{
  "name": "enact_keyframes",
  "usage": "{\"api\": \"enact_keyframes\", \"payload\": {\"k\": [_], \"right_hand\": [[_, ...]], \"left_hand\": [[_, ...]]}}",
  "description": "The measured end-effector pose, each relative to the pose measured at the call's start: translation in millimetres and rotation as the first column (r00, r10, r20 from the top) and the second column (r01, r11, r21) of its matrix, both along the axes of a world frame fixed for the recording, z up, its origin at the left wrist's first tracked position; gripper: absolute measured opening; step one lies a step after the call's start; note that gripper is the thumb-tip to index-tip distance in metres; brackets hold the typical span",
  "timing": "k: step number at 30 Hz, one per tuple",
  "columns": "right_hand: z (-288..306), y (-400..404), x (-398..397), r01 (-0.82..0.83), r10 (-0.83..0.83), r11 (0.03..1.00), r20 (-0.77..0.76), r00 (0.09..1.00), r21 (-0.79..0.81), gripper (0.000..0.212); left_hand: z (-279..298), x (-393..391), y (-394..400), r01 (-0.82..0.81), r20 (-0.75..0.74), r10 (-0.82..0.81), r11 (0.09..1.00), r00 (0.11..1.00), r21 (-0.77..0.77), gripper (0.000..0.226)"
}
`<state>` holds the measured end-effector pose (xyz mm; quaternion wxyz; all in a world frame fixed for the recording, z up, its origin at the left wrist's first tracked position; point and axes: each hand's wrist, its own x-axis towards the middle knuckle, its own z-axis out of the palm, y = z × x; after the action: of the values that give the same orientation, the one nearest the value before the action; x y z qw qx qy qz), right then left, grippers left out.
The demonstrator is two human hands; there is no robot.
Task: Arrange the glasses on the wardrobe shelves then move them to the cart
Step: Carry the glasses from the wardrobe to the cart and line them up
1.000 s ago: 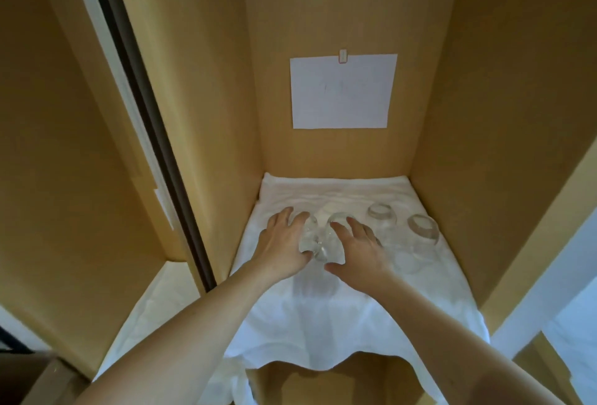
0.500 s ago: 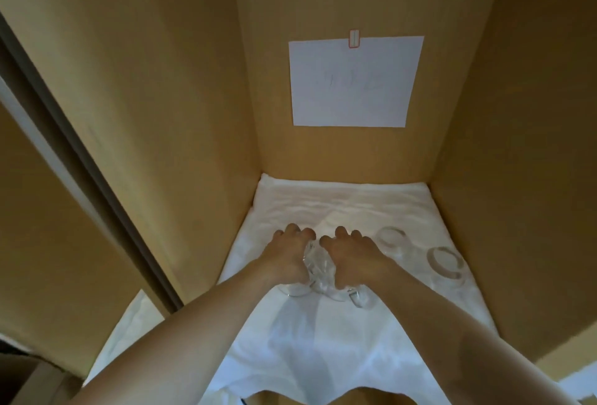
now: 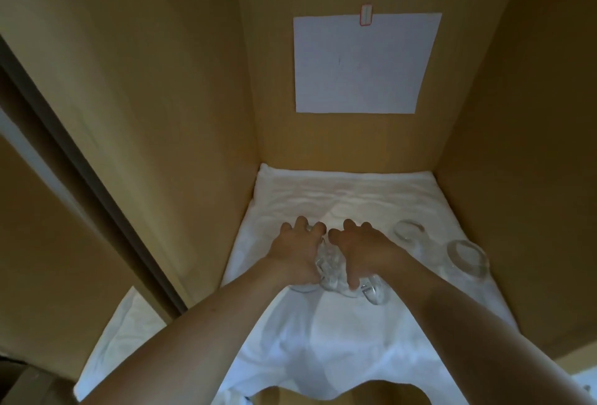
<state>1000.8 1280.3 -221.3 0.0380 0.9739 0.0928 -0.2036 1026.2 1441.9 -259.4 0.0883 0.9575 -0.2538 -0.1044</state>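
At the centre of the frame, on the white cloth (image 3: 323, 340) lining the wardrobe shelf, two clear glasses are gripped: one by the left hand (image 3: 295, 251), one by the right hand (image 3: 361, 249), fingers curled over each. Compared with half a second earlier, both hands are unmoved. Two further glasses (image 3: 408, 232) (image 3: 466, 257) stand at centre right. A paper sheet (image 3: 365, 62) remains on the back panel.

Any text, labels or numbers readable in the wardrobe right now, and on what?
White paper sheet on the back wall: only a faint mark near its middle, too faint to read.
Small red-edged tab holding the sheet at its top edge: no legible text.
Glasses and white cloth on the shelf: no print visible.
Nothing else readable.
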Motion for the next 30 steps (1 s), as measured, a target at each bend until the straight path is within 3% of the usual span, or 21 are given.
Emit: {"api": "enact_keyframes", "payload": {"k": [8, 12, 16, 20, 22, 24, 26, 28, 30], "right_hand": [[10, 2, -18, 0.043, -0.048, 0.998, 0.118, 0.992, 0.045, 0.078], [39, 1, -27, 0.093, -0.116, 0.99, 0.245, 0.962, 0.101, 0.088], [89, -9, -38, 0.164, -0.256, 0.955, 0.405, 0.878, 0.247, 0.098], [123, -21, -54, 0.252, -0.506, 0.837, 0.51, 0.696, 0.486, 0.098], [131, -26, -65, 0.259, -0.658, 0.714, 0.496, 0.566, 0.651, 0.095], [134, -27, -79, 0.21, -0.823, 0.489, 0.369, 0.431, 0.846, 0.096], [136, -27, -95, 0.1, -0.923, 0.242, 0.197, 0.33, 0.965, 0.082], [136, -27, -111, -0.021, -0.954, 0.025, 0.031, 0.297, 0.999, 0.068], [136, -25, -126, -0.082, -0.908, -0.26, -0.215, 0.36, 0.962, 0.068]], "left_hand": [[19, -5, 23, 0.047, 0.062, -0.047, 0.999, 0.997, 0.002, 0.083], [37, -3, 40, -0.015, 0.166, 0.019, 1.0, 0.986, -0.028, 0.083], [62, 3, 51, -0.102, 0.227, 0.158, 0.966, 0.961, -0.238, 0.083], [96, 0, 50, -0.174, 0.206, 0.339, 0.81, 0.918, -0.56, 0.081], [113, -4, 47, -0.227, 0.143, 0.43, 0.696, 0.891, -0.681, 0.087], [127, -9, 44, -0.263, 0.063, 0.482, 0.578, 0.874, -0.772, 0.087], [138, -16, 42, -0.285, -0.072, 0.452, 0.425, 0.889, -0.859, 0.083], [146, -25, 40, -0.32, -0.227, 0.345, 0.243, 0.911, -0.916, 0.08], [151, -37, 40, -0.427, -0.404, 0.203, 0.088, 0.892, -0.9, 0.082]]}}
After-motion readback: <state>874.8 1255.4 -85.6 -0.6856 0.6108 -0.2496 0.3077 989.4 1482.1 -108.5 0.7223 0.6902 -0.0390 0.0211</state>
